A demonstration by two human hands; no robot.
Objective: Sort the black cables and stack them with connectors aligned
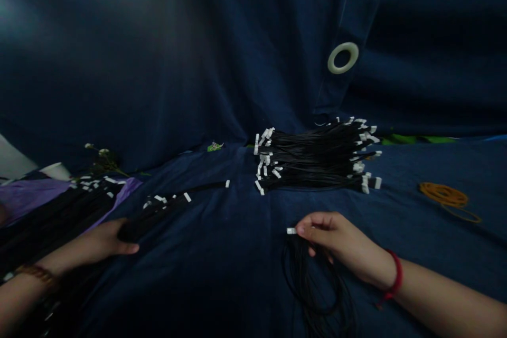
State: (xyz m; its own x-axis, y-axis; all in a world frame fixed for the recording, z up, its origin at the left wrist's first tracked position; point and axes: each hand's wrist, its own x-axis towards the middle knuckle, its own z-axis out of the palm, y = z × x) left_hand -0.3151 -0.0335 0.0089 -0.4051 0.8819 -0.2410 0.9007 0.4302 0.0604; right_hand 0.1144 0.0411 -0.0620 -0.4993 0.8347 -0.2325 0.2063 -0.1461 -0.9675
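My right hand (330, 235) pinches a black cable just behind its white connector (291, 231). From these fingers loose loops of thin black cable (317, 296) hang down over the blue cloth. My left hand (105, 240) is at the left, over a dark heap of black cables (51, 211) with white connectors. Its thumb is stretched away from the index finger; the other fingertips are lost in the dark. Just beyond it lie a few more black cables (168, 208) with white ends, pointing right.
Bundles of black cables (312, 161) with white connectors lie at the back centre. An orange coiled cord (443, 195) is to the right. Purple plastic (37, 198) and small white flowers (103, 153) are at the left. A dark blue curtain (222, 53) with ring eyelets hangs behind.
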